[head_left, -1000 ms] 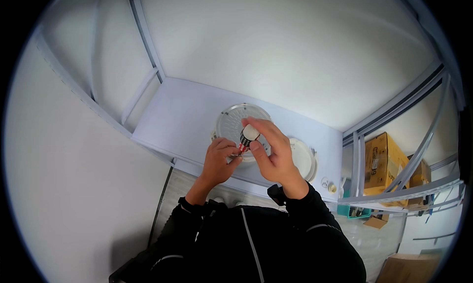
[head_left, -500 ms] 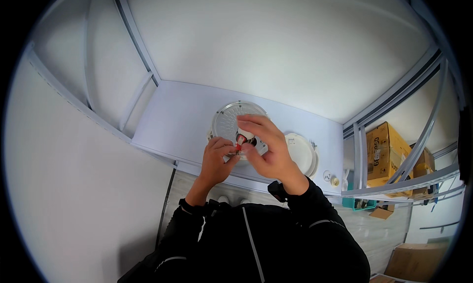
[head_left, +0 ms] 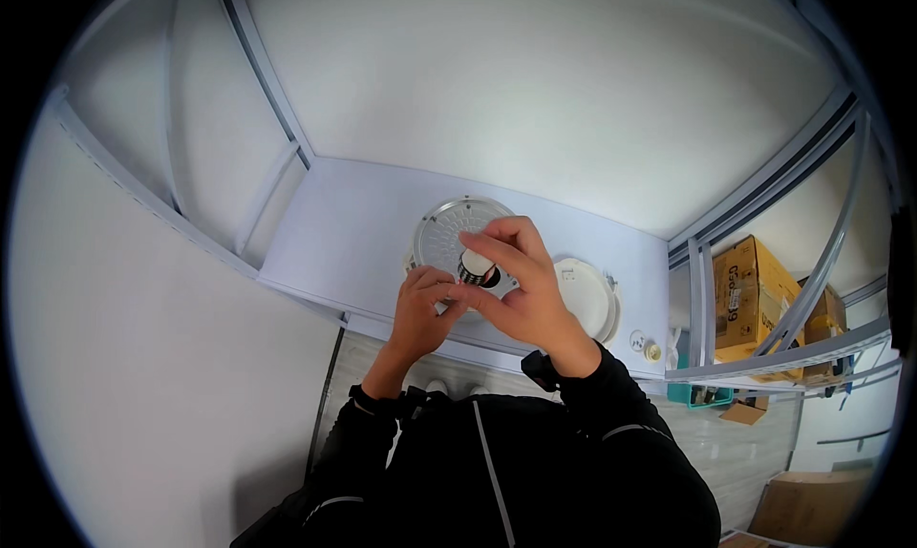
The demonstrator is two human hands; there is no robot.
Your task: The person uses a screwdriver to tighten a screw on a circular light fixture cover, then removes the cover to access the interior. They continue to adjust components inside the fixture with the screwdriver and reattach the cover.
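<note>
A round disc [head_left: 441, 231] with a clear patterned top and a silver rim lies on the pale table. Above its near part, my right hand [head_left: 537, 300] curls thumb and forefinger about a small cylinder [head_left: 475, 266] with a white top and dark printed sides; its lower end is hidden. The right thumb tip meets the fingertips of my left hand [head_left: 420, 311], which are pinched together at the disc's near edge. Whatever the left fingers hold, if anything, is too small or covered to make out.
To the right of the disc lie stacked white round plates [head_left: 585, 298]. Near the table's right end are a small clear round piece [head_left: 637, 340] and a yellowish roll [head_left: 652, 352]. Metal frame bars [head_left: 700, 300] stand beyond, with cardboard boxes [head_left: 750, 300] and a teal basket [head_left: 690, 395].
My right fingers have bent inward around the cylinder, and the thumb has moved left to the left fingertips. A red part seen before is now mostly covered. My left hand has hardly moved.
</note>
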